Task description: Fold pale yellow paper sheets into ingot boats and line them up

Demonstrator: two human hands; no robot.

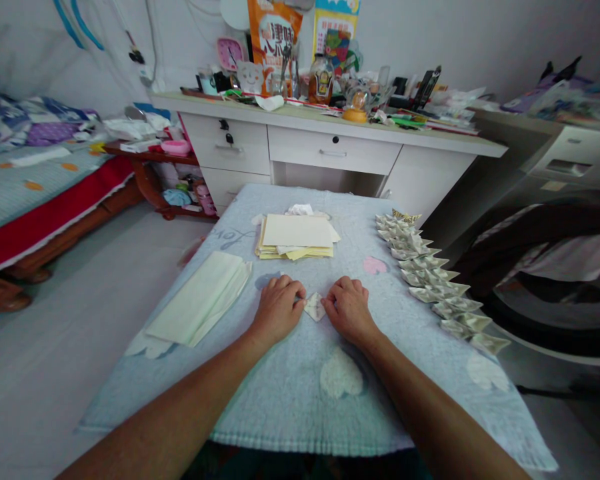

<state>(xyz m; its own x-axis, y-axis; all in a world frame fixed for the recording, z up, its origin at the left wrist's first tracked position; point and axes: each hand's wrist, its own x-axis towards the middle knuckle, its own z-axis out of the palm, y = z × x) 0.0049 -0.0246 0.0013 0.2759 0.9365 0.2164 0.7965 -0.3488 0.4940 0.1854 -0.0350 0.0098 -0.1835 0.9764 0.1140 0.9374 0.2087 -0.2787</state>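
Between the near and far edges of the surface point(275, 403), the left hand point(281, 308) and right hand point(349, 308) pinch a small folded paper point(315, 307) by its sides. Pale sheets point(200, 297) lie along the left edge; folded pieces point(426, 277) (overlapping in a row) line the right. A paper stack point(298, 232) sits toward the far edge.

A pale grey wall point(445, 33) runs behind a long desk point(425, 180) with white drawers and silver handles, its top crowded with a pink clock point(230, 55), an orange packet point(273, 33) and a jar point(321, 81). To the left, a bed point(10, 193) with a red border along its wooden frame stands near a low reddish-brown stand point(143, 167). Smooth grey floor point(105, 320) lies below. At the right, a grey front-loading machine point(540, 163) has a large round opening. The light is cool and muted, dimmer toward the right-hand side.
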